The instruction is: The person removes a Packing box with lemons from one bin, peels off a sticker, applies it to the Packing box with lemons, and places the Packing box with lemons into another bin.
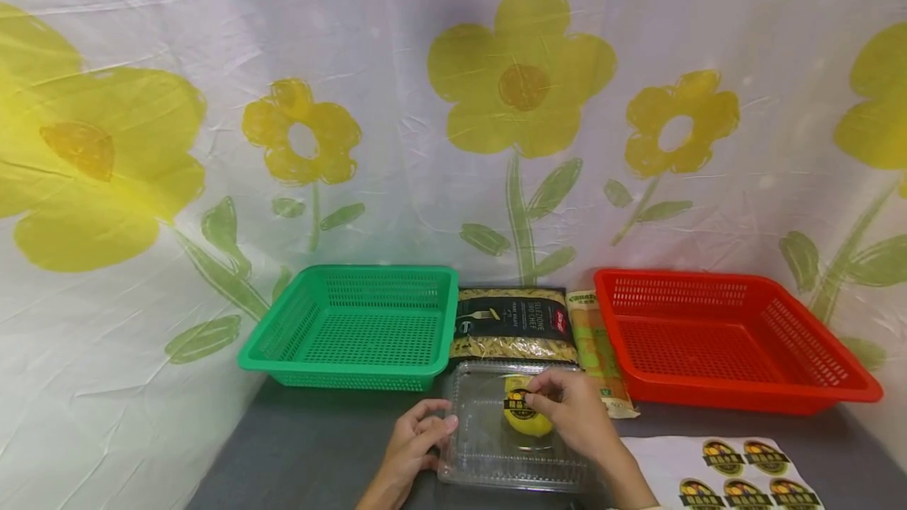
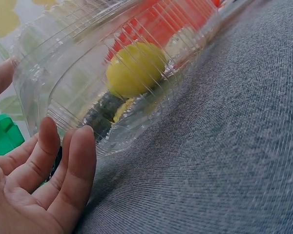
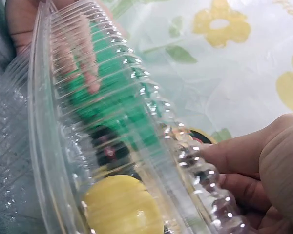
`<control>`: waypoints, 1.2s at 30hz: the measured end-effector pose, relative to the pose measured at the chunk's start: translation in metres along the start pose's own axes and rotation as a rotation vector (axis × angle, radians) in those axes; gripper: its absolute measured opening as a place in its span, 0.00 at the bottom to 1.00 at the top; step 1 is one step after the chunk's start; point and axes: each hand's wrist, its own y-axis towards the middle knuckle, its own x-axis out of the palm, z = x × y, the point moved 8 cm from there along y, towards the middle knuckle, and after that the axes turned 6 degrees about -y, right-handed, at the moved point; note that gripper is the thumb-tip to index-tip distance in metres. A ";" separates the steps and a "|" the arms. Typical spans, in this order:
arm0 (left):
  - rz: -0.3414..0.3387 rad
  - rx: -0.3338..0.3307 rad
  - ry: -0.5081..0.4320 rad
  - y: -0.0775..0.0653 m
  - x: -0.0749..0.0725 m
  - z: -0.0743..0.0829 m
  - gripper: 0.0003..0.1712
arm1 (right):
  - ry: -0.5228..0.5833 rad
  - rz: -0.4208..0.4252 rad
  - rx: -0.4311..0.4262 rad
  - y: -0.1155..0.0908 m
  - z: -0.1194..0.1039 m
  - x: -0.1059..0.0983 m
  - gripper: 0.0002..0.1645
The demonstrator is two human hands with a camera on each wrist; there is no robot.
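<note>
A lidded clear plastic box (image 1: pixel 489 447) lies on the grey cloth with a yellow, lemon-like fruit (image 1: pixel 533 422) inside. My left hand (image 1: pixel 418 443) holds the box's left edge; the left wrist view shows its fingers (image 2: pixel 80 156) bent against the box wall. Above the lid, over the fruit, my right hand (image 1: pixel 577 412) pinches a round black-and-gold sticker (image 1: pixel 520 405) between thumb and fingertips. Whether the sticker's far side touches the lid is hard to tell. In the right wrist view the sticker (image 3: pixel 202 135) is mostly hidden behind the box's ribbed rim.
A green basket (image 1: pixel 279 352) stands at the back left, a red basket (image 1: pixel 744 396) at the back right. Between them lie a pasta bag (image 1: pixel 513 321) and a green-orange packet (image 1: pixel 598 345). A white sheet of several stickers (image 1: pixel 666 459) lies at front right.
</note>
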 end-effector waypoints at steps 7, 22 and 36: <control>-0.006 0.003 0.003 -0.001 0.002 0.002 0.31 | -0.094 0.024 -0.031 0.000 -0.001 0.000 0.10; -0.009 0.027 -0.013 -0.003 0.003 0.002 0.29 | -0.251 0.072 -0.058 0.000 -0.006 0.004 0.13; 0.010 0.007 -0.001 -0.001 0.000 0.001 0.30 | -0.413 0.153 -0.089 0.001 -0.008 0.003 0.13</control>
